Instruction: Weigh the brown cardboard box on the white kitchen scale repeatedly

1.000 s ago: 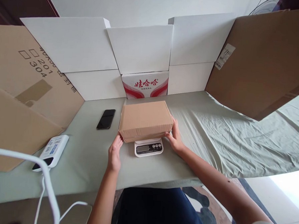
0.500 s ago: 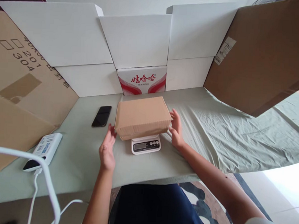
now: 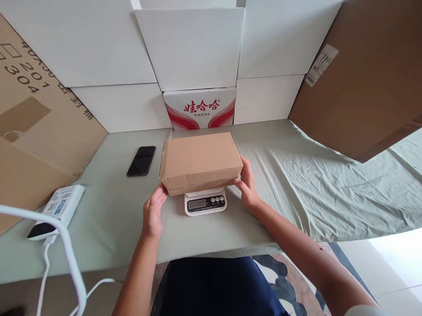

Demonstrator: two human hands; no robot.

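Closed brown cardboard box (image 3: 200,160) resting on small white digital scale (image 3: 205,201), centre of green-clothed tabletop (image 3: 116,219). Left hand (image 3: 153,211) and right hand (image 3: 247,186) at box ends, fingers spread, touching near corners. Advisable: keep box centred, level, display unobstructed. Black phone (image 3: 141,160) nearby left.
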